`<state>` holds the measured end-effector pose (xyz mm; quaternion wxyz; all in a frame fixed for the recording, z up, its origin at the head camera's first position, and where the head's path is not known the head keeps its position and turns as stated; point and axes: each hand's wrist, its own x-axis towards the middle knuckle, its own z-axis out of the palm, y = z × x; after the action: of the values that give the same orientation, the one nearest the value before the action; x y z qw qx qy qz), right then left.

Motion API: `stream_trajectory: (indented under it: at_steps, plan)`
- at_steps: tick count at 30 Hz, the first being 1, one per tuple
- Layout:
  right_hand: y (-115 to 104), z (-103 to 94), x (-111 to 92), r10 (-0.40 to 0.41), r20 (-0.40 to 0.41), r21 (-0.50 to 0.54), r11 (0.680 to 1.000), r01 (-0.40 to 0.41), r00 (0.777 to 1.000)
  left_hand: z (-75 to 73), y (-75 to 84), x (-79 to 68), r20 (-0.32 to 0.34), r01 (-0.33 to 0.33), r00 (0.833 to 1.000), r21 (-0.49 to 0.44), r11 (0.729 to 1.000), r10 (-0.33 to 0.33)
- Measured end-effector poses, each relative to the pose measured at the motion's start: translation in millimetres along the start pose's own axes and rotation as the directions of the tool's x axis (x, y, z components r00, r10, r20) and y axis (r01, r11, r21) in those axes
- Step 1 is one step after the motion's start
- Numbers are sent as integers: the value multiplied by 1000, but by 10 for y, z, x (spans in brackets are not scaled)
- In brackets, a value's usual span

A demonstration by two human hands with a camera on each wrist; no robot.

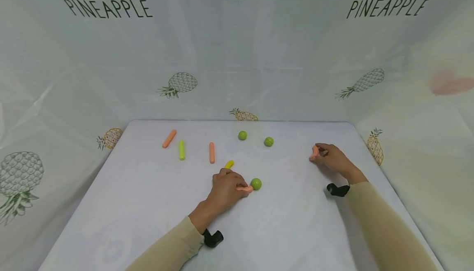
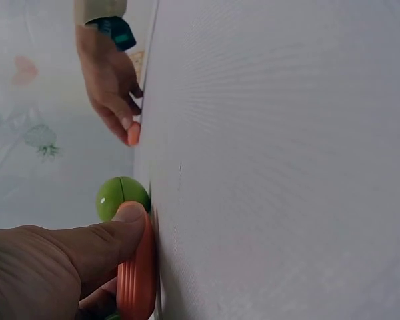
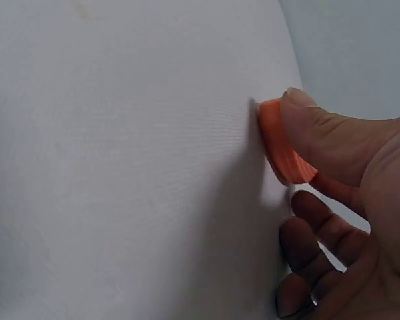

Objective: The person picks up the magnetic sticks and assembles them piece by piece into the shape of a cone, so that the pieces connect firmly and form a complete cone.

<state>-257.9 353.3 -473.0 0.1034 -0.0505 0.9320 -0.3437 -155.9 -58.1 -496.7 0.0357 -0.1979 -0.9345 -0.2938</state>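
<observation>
Near the middle of the table, my left hand [image 1: 226, 188] pinches a curved orange piece [image 2: 139, 273] with ridged sides, thumb on top, low against the white surface. One end of it lies right by a green ball [image 1: 256, 183], which shows a seam in the left wrist view. A small yellow piece [image 1: 229, 164] lies just beyond that hand, partly hidden by it. At the right side of the table, my right hand [image 1: 330, 157] pinches another curved, ridged orange piece [image 3: 280, 143] between thumb and forefinger, at the surface; its other fingers are loosely bent.
Two orange sticks [image 1: 169, 139] and a light green stick [image 1: 182, 150] lie at the back left. Two more green balls, one nearer the middle [image 1: 242, 135] and one farther right [image 1: 268, 141], sit at the back. A pineapple-printed sheet [image 1: 237, 48] hangs around the white table [image 1: 289, 230].
</observation>
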Motion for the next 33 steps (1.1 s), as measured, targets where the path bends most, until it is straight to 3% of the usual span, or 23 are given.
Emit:
stream_trajectory:
  at_steps: [11, 20, 24, 29, 33]
  plan:
    - [-16, 115, -32, 13, -105, 34, 999, -10, 994, 23, 23, 11, -17, -23, 1000, 8, 1000, 23]
    - [-118, 316, -60, 28, -258, 78, 997, -8, 966, 23, 65, 14, -9, -22, 1000, 10, 1000, 22]
    - [-263, 421, -97, 35, -237, 180, 984, 9, 971, 19, 96, 13, 9, -8, 1000, 8, 1000, 8]
    - [-499, 607, -146, 55, -149, 362, 932, 3, 987, 33, 121, 6, 11, -9, 1000, -4, 1000, 9]
    - [-678, 769, -164, 67, -92, 420, 907, -22, 993, 52, 132, 5, 12, -4, 1000, -22, 1000, 4]
